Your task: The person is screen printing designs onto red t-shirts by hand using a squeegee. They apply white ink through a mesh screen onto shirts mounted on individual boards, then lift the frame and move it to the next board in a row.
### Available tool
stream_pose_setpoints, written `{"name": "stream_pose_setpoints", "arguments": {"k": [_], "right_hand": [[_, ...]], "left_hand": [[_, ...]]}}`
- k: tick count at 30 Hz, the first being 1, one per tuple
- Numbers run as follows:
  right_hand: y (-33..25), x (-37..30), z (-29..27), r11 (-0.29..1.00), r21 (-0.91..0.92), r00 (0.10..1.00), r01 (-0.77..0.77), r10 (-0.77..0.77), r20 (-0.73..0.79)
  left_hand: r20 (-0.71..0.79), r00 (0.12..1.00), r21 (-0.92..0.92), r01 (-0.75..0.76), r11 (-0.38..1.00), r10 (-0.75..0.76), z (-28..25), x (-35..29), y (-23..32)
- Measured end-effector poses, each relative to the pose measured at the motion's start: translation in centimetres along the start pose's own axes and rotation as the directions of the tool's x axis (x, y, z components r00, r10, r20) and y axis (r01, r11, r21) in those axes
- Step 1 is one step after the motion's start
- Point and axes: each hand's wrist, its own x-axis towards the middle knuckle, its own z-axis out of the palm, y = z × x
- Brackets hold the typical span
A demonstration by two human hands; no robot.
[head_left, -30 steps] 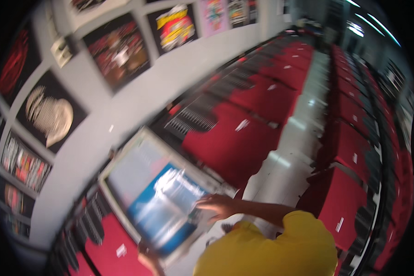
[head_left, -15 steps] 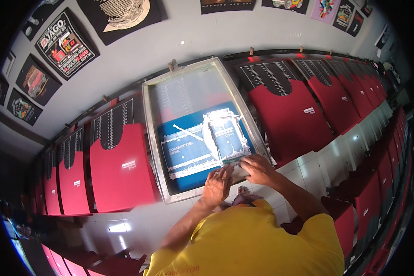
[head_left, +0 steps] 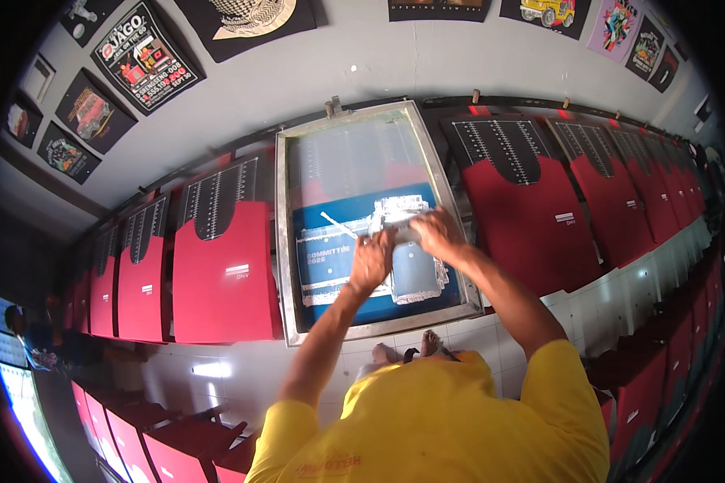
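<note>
A screen-printing frame (head_left: pixel 285 266) with a metal rim lies in front of me, over the row of printing boards. Its mesh is pale at the far end and blue (head_left: pixel 330 272) at the near part, with thick white ink (head_left: pixel 398 208) around the stencil. My left hand (head_left: pixel 372 262) and my right hand (head_left: pixel 437 232) are both closed on a squeegee (head_left: pixel 406 234), resting on the blue part near the right side. The fingers hide most of the squeegee, and some blur covers the hands.
Red shirt pieces (head_left: pixel 221 278) on black ruled boards stand left of the frame, and more red pieces (head_left: pixel 524 229) to the right. Another row of red pieces (head_left: pixel 632 394) lies behind me at right. Pale floor tiles (head_left: pixel 254 378) run between the rows. Dark prints (head_left: pixel 147 60) hang on the wall.
Both hands have moved away from me with the squeegee, from the near edge of the frame to its middle. The view has shifted slightly.
</note>
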Motion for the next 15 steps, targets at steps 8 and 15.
{"name": "stream_pose_setpoints", "arguments": {"k": [8, 15], "right_hand": [[-3.9, -3.2, -4.2, 0.999, 0.027, 0.994, 0.016, -0.013, -0.107], [-9.3, -14.4, -1.4, 0.989, 0.112, 0.992, 0.101, -0.092, -0.089]], "left_hand": [[0.297, 0.950, -0.117, 0.130, 0.985, -0.090, -6.2, 0.1, 3.8], [0.454, 0.878, -0.132, 0.232, 0.964, -0.149, -8.4, -9.9, 11.9]]}}
